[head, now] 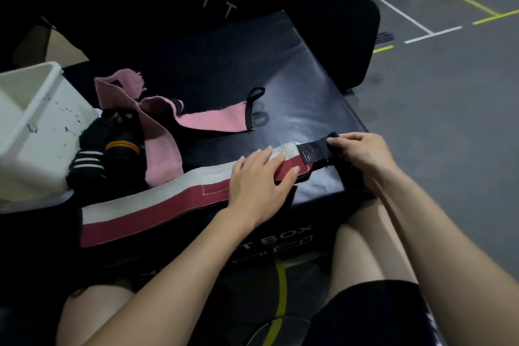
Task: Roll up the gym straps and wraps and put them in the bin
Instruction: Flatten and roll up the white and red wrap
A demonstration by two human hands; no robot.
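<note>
A red and white wrap lies stretched along the near edge of a black padded box, running from the near left toward the right. The left hand lies flat on the wrap with its fingers spread and straight, pressing it down onto the box top. The right hand is at the wrap's right end, where its fingers curl around and pinch the black fastening tab near the box's right edge.

Farther back on the box, a pink wrap lies loose and unrolled, folded over itself, with a black thumb loop at its right end. Just left of it sits a heap of black straps, some with white stripes and one with an orange band, touching the pink wrap.

At the far left stands a white bin, tilted in the view, its outer wall scuffed with dark marks. The black straps rest against its near right side, outside it. What shows of the bin's inside is bare white wall; its bottom is out of sight, so what it holds cannot be told.

Right of the box, the grey floor carries white and yellow lines.
</note>
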